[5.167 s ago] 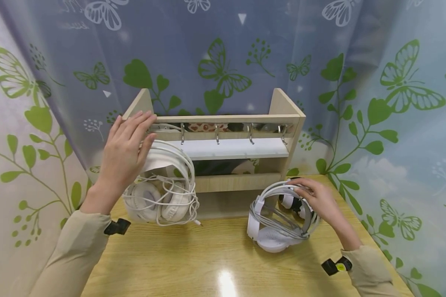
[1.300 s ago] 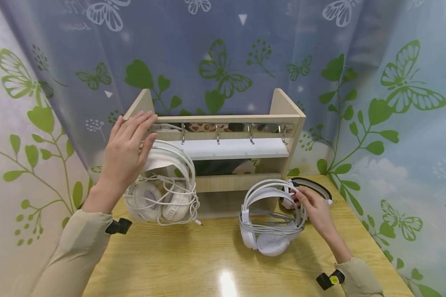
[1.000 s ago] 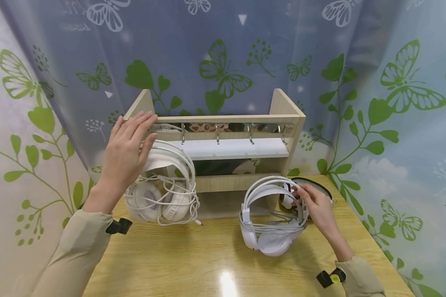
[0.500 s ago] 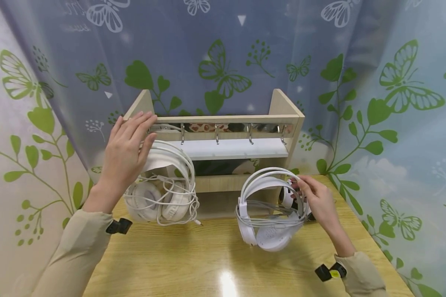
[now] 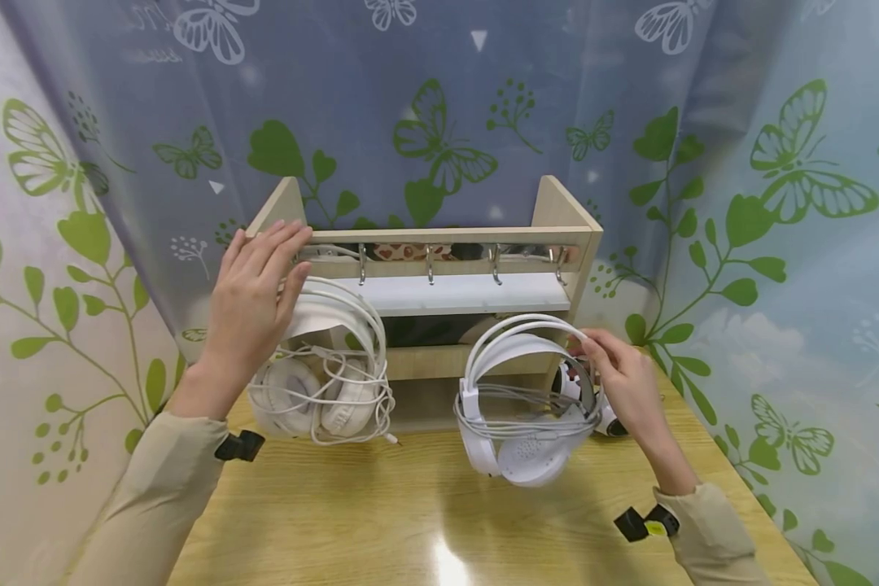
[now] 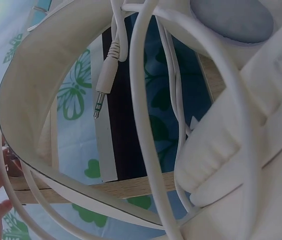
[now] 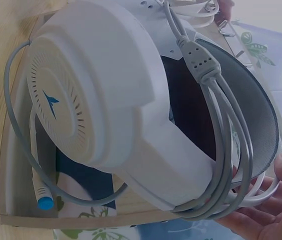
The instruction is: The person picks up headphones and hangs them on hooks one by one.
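My right hand (image 5: 626,382) grips the headband of white over-ear headphones (image 5: 535,462) with a coiled grey cable, at the right side of the head view. They hang tilted above the table, ear cups down. In the right wrist view an ear cup (image 7: 131,85) fills the middle, and the cable's blue-ended plug (image 7: 45,202) dangles at lower left. My left hand (image 5: 249,301) rests with extended fingers on the left end of the rack's top rail (image 5: 439,234). Below it, another pair of white headphones (image 5: 347,407), wrapped in white cable, hangs at the rack's left end.
The wooden rack has a row of metal hooks (image 5: 430,267) above a white shelf (image 5: 454,293). A black-and-white headset (image 5: 611,423) lies on the wooden table (image 5: 352,513) behind my right hand, partly hidden. Patterned curtains stand behind and at both sides.
My right hand has shifted its hold along the headband, turned the headphones more upright and raised them slightly leftward off the table. My left hand has stayed on the rack.
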Demonstrator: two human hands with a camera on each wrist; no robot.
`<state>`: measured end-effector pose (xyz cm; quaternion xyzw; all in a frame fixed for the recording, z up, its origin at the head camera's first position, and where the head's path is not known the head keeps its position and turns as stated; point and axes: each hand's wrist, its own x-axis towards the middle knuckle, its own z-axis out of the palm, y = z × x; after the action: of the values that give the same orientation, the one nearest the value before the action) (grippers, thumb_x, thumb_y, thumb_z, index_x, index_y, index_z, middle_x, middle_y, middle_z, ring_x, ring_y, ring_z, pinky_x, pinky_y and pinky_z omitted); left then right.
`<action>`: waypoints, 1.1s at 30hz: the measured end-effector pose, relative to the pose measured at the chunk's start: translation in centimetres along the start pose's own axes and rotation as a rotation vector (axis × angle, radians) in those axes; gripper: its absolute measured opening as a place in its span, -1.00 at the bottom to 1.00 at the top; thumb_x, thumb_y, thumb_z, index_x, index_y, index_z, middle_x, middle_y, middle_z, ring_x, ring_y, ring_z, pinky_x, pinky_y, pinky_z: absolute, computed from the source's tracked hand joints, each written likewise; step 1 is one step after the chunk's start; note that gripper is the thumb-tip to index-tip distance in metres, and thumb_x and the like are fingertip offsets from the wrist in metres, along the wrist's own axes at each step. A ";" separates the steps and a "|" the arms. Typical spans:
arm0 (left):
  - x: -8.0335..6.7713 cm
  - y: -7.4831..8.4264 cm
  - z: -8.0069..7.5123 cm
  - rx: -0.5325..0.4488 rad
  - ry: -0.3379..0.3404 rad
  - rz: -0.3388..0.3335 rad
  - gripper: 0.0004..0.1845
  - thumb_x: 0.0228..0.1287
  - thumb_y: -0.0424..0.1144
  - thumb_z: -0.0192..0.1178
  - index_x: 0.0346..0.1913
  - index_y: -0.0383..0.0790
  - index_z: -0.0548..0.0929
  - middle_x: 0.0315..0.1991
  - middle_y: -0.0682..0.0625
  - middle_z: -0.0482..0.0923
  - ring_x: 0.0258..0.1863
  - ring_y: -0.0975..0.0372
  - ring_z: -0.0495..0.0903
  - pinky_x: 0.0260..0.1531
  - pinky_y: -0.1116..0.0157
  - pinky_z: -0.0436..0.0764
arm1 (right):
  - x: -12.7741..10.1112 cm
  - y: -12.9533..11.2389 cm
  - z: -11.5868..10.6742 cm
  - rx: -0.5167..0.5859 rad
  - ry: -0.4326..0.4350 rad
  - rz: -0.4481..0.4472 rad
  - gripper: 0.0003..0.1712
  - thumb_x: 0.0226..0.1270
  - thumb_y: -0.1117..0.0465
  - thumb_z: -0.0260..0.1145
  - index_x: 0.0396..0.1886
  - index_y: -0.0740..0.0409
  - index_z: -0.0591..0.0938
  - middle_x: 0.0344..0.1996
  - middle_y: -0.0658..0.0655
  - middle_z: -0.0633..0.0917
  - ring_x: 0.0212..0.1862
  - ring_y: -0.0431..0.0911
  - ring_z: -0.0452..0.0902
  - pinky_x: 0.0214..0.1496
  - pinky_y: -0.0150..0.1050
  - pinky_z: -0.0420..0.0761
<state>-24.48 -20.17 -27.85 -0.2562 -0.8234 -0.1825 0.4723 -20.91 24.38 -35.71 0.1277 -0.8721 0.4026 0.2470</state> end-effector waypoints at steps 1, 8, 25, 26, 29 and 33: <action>0.0 0.0 0.0 0.004 0.003 0.002 -0.49 0.64 0.04 -0.09 0.35 -0.23 0.55 0.33 -0.17 0.52 0.40 -0.02 0.42 0.55 -0.01 0.06 | 0.1 -0.1 0.0 0.000 -0.002 0.000 -0.66 0.63 0.11 0.11 0.01 0.21 0.73 -0.24 0.21 0.81 -0.45 -0.31 0.57 -0.47 -0.43 0.52; -0.2 -0.1 0.5 0.011 0.035 0.000 -0.41 0.64 0.13 -0.19 0.34 -0.23 0.56 0.32 -0.17 0.54 0.38 -0.02 0.44 0.55 0.00 0.07 | 0.4 -1.0 0.2 -0.003 -0.016 -0.006 -0.64 0.64 0.09 0.09 0.04 0.20 0.73 -0.23 0.16 0.81 -0.36 -0.30 0.59 -0.42 -0.43 0.48; -0.2 0.0 1.1 -0.003 0.124 0.009 -0.43 0.64 0.11 -0.16 0.28 -0.23 0.61 0.27 -0.15 0.59 0.34 0.00 0.49 0.53 -0.01 0.11 | 1.1 -2.7 0.8 0.014 -0.025 -0.026 -0.66 0.64 0.10 0.10 0.06 0.16 0.71 -0.21 0.15 0.80 -0.32 -0.29 0.65 -0.42 -0.38 0.51; -0.2 0.0 1.1 -0.003 0.124 0.009 -0.43 0.64 0.11 -0.16 0.29 -0.23 0.61 0.27 -0.15 0.59 0.34 0.00 0.49 0.53 -0.01 0.11 | 1.2 -2.8 0.9 0.017 -0.026 -0.027 -0.66 0.64 0.10 0.10 0.06 0.16 0.71 -0.21 0.15 0.80 -0.32 -0.29 0.65 -0.41 -0.37 0.53; -0.2 0.0 1.2 -0.002 0.125 0.007 -0.43 0.64 0.11 -0.16 0.29 -0.23 0.62 0.28 -0.14 0.59 0.34 0.01 0.49 0.53 -0.01 0.12 | 1.3 -3.1 1.0 0.025 -0.034 -0.022 -0.66 0.64 0.09 0.09 0.05 0.16 0.71 -0.19 0.15 0.79 -0.31 -0.29 0.64 -0.38 -0.37 0.56; -0.2 -0.1 1.2 -0.001 0.127 0.006 -0.43 0.64 0.11 -0.17 0.28 -0.23 0.62 0.27 -0.14 0.59 0.34 0.01 0.49 0.52 -0.03 0.13 | 1.5 -3.5 1.1 0.030 -0.040 -0.027 -0.65 0.64 0.09 0.09 0.05 0.17 0.71 -0.18 0.15 0.80 -0.30 -0.25 0.65 -0.37 -0.40 0.56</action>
<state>-25.29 -19.62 -28.61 -0.2468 -0.7908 -0.1974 0.5241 -21.08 21.21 -33.29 0.1512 -0.8689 0.4097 0.2331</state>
